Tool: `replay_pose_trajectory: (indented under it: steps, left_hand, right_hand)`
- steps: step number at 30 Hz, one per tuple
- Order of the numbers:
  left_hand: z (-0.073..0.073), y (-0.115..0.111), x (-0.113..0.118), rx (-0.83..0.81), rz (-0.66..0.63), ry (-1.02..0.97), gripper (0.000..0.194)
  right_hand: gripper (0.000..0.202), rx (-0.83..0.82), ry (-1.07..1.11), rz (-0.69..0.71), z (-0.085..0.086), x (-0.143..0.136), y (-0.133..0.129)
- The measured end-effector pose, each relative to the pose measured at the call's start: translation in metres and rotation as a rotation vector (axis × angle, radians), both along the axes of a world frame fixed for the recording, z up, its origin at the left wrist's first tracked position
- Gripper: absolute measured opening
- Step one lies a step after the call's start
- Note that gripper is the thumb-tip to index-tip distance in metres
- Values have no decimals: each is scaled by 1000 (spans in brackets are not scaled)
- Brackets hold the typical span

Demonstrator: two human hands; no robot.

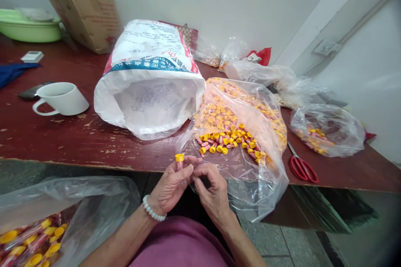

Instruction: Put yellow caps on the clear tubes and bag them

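My left hand [167, 187], with a beaded bracelet [152, 210] at the wrist, is closed on a small yellow-capped tube [179, 164] with a red-and-white label. The tube stands upright between thumb and fingers, its lower end partly hidden. Close beside it, my right hand [214, 190] has thumb and forefinger pinched together near the left fingertips. Whatever is in that pinch is too small or too clear to make out. Just beyond, a clear plastic bag [260, 198] lies open with many similar capped tubes [225, 133].
A white sack [150, 46] opens toward me, with clear round pieces [150, 98] inside. Left of it stands a white mug [67, 100]. Red-handled scissors [302, 169] and a smaller bag [347, 129] lie right. Another bag [103, 192] of longer yellow-capped pieces is lower left.
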State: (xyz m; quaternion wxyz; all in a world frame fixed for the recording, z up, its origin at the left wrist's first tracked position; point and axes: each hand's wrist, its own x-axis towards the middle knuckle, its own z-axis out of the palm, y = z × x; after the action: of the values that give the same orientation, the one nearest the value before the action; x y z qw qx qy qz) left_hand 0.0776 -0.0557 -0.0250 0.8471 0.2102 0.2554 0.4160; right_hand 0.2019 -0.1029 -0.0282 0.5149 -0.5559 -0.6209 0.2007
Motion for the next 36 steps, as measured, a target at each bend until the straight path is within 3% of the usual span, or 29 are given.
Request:
replay_pose_trajectory:
  steps: [3,6,9,12,18,24,29,32,34,36]
  left_hand:
    - [3,5,-3,32,-6,118,21]
    - [4,8,-8,7,-33,168,26]
    - [6,10,-12,-23,-114,129,28]
    - [7,11,-14,2,-188,108,32]
    - [0,11,-15,104,-169,248,33]
    - [-5,10,-13,136,-167,327,38]
    - [-9,9,-10,193,-171,378,40]
    - [-11,8,-9,248,-183,436,40]
    - [-10,6,-7,305,-189,466,38]
    - [-9,4,-6,359,-201,469,35]
  right_hand:
    - [14,31,-210,-105,-3,18,17]
    - [23,-49,-671,-259,-5,43,38]
    - [26,-187,-1044,-232,-4,61,53]
    - [25,-216,-1158,-129,-2,71,61]
    - [28,-237,-1154,-36,-1,82,70]
    - [28,-219,-1054,26,-6,100,66]
    - [25,-160,-872,-156,-2,99,61]
    - [29,-117,-419,-196,4,71,48]
    - [28,-124,10,-91,6,47,35]
    - [28,-167,249,5,5,29,23]
